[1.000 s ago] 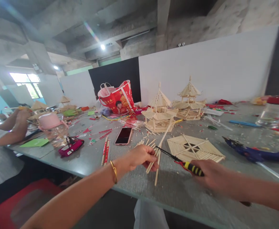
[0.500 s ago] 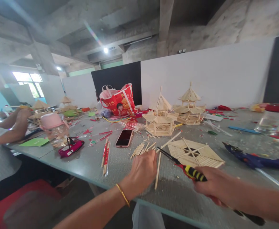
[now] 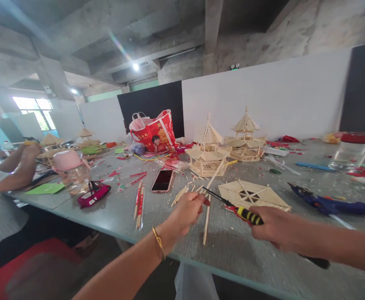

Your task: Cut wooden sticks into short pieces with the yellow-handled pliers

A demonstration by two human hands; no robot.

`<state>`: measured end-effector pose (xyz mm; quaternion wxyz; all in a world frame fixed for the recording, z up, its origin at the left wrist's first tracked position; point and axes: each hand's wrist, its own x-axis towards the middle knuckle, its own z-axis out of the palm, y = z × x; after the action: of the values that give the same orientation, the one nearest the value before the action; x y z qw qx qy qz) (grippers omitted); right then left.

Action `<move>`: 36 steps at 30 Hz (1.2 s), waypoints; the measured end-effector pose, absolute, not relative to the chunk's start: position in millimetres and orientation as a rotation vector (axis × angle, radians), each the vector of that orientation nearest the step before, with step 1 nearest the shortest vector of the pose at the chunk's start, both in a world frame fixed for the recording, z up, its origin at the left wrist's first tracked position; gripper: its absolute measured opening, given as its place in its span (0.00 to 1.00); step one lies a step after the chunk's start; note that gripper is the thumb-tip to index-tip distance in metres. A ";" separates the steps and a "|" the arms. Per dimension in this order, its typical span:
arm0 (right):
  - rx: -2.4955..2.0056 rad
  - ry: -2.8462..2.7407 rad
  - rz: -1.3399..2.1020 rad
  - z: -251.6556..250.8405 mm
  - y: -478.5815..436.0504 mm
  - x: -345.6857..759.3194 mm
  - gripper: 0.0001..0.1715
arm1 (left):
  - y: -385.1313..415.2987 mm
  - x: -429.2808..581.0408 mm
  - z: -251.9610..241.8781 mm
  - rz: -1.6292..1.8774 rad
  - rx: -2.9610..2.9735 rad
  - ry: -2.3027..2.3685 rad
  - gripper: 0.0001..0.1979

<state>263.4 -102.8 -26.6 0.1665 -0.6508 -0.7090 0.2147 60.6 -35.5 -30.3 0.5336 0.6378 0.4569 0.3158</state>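
Observation:
My left hand (image 3: 187, 211), with a gold bangle at the wrist, is closed with its fingers pinched on a thin wooden stick (image 3: 216, 174) that slants up and away. In my right hand (image 3: 271, 227) is a slim-nosed hand tool (image 3: 247, 215) with a yellow-and-black grip and a red part. The tool's dark tip lies against or just beside the stick, near my left fingertips. Another wooden stick (image 3: 206, 225) lies on the table beside my left hand. Short cut sticks (image 3: 180, 195) lie behind it. A flat hexagonal stick panel (image 3: 265, 193) rests beyond the tool.
Two stick pavilions (image 3: 207, 160) (image 3: 247, 139) stand at the back. A phone (image 3: 162, 181), wrapped chopsticks (image 3: 140, 206) and a purple pouch (image 3: 94, 195) lie leftward. A blue glue gun (image 3: 332, 205) and a jar (image 3: 353, 152) are rightward. Another person's arm (image 3: 16, 168) is far left.
My left hand has turned slightly, so its thumb now shows. The tool and my right hand have shifted a little left. The camera view has moved slightly.

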 end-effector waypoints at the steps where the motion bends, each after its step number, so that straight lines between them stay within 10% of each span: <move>1: -1.843 -2.015 0.621 -23.6 -103.5 262.6 0.02 | -36.1 60.9 -29.8 0.754 1.481 1.093 0.10; 13: -1.979 -1.756 1.124 -21.5 -109.0 255.1 0.03 | -44.6 54.8 -42.2 0.864 2.544 1.576 0.14; 36: -1.958 -1.509 1.624 -24.1 -106.9 256.3 0.03 | -21.4 45.6 -31.5 0.497 1.733 1.228 0.12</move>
<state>256.3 -106.9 -24.1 0.0917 -0.6591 -0.5081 0.5468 45.6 -21.4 -31.5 0.4621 0.7045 0.4993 0.2021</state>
